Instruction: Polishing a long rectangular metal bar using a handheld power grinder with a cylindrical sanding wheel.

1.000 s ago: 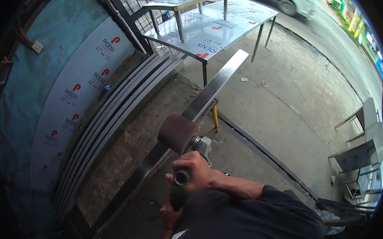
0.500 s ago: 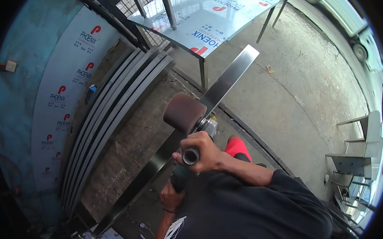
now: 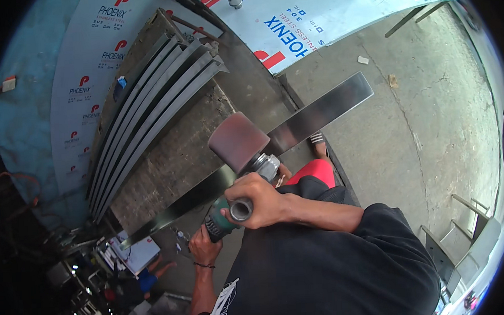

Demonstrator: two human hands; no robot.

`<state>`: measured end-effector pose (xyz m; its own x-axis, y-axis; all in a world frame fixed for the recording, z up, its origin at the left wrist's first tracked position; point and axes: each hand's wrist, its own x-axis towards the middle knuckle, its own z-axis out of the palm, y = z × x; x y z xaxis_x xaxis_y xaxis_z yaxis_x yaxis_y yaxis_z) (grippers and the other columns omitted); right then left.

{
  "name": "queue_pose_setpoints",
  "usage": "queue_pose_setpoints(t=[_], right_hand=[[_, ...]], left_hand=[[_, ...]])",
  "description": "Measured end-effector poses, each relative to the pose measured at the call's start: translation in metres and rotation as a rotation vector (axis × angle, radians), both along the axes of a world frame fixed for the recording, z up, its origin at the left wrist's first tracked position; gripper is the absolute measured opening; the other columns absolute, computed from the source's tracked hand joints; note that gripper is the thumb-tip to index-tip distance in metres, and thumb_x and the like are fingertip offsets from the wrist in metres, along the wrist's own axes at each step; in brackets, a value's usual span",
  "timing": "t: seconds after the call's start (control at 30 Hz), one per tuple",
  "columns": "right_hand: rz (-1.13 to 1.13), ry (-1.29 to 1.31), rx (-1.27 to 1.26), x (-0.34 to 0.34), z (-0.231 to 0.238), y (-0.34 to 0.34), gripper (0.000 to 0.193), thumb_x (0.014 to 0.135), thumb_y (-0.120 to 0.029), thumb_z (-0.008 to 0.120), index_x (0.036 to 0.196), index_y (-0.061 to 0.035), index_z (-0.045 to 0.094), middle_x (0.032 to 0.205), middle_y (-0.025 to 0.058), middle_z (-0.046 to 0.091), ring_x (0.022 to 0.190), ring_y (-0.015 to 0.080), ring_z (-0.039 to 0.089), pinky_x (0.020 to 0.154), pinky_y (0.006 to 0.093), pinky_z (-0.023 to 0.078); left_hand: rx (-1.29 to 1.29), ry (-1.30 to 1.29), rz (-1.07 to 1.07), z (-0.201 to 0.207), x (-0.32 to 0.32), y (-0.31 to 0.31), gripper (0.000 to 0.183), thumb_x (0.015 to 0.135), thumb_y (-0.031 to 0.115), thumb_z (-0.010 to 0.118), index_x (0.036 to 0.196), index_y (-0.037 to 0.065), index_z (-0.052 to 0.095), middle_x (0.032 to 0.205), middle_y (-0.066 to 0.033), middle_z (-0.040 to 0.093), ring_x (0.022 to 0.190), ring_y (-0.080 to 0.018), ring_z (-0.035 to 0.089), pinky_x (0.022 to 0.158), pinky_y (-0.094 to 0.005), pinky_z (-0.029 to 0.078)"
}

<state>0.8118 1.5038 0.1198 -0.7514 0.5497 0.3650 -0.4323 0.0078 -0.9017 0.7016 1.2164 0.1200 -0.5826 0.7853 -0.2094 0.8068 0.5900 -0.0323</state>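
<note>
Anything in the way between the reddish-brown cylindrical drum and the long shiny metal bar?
Nothing visible: the drum overlaps the bar in view, with no object showing between. Whether they touch can't be told from this angle.

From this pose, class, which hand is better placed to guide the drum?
Probably the right hand: it holds the handle, nearer the drum; the left hand holds the green body, farther back.

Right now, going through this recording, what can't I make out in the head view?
All in the head view:
1. Whether the reddish drum touches the metal bar: hidden by the drum itself.
2. Most of the handle: covered by the right hand.
3. The table's far side: cut off by the upper edge.
4. Clutter at lower left: too dark and small.
</note>
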Motion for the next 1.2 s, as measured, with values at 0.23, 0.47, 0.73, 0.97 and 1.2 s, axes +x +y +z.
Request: queue_pose_setpoints(t=[0.23,0.47,0.73,0.97,1.2], right_hand=[[0.149,0.043,-0.061,0.018,-0.007,0.049,0.027,0.076,-0.008,0.072,0.060,-0.0030,0.051,0.054,0.0136,0.049,0.049,0.0331,0.052,0.048,0.0404,0.038],[0.152,0.041,-0.128,0.023,-0.015,0.058,0.028,0.077,-0.009,0.073,0.061,-0.0027,0.051,0.053,0.0137,0.049,0.048,0.0328,0.052,0.046,0.0403,0.037],[0.047,0.067,-0.147,0.022,-0.022,0.062,0.027,0.077,-0.008,0.072,0.062,-0.0025,0.050,0.054,0.0144,0.048,0.049,0.0331,0.052,0.047,0.0395,0.037],[0.000,0.084,-0.174,0.027,-0.029,0.063,0.028,0.076,-0.005,0.071,0.060,-0.0029,0.048,0.053,0.0131,0.047,0.048,0.0313,0.051,0.047,0.0384,0.037],[-0.072,0.069,-0.137,0.032,-0.028,0.076,0.023,0.076,-0.010,0.071,0.063,-0.0026,0.053,0.052,0.0137,0.049,0.047,0.0311,0.054,0.046,0.0371,0.040]], left_hand=[[-0.067,0.023,-0.013,0.005,0.008,0.031,0.038,0.058,0.010,0.076,0.090,-0.001,0.058,0.075,-0.0192,0.063,0.069,-0.0385,0.064,0.064,-0.0460,0.052],[-0.084,0.032,-0.092,0.016,0.005,0.049,0.040,0.057,0.010,0.077,0.090,0.000,0.058,0.074,-0.0176,0.063,0.070,-0.0365,0.064,0.066,-0.0450,0.052],[-0.176,0.072,-0.087,0.020,0.000,0.058,0.041,0.058,0.012,0.078,0.092,0.001,0.058,0.074,-0.0172,0.063,0.070,-0.0364,0.064,0.066,-0.0455,0.052],[-0.216,0.058,-0.119,0.032,-0.012,0.075,0.042,0.059,0.012,0.078,0.095,0.001,0.058,0.080,-0.0176,0.064,0.073,-0.0371,0.064,0.067,-0.0453,0.052],[-0.254,0.064,-0.097,0.032,-0.009,0.090,0.045,0.061,0.012,0.077,0.100,0.000,0.058,0.084,-0.0182,0.065,0.077,-0.0381,0.065,0.069,-0.0465,0.052]])
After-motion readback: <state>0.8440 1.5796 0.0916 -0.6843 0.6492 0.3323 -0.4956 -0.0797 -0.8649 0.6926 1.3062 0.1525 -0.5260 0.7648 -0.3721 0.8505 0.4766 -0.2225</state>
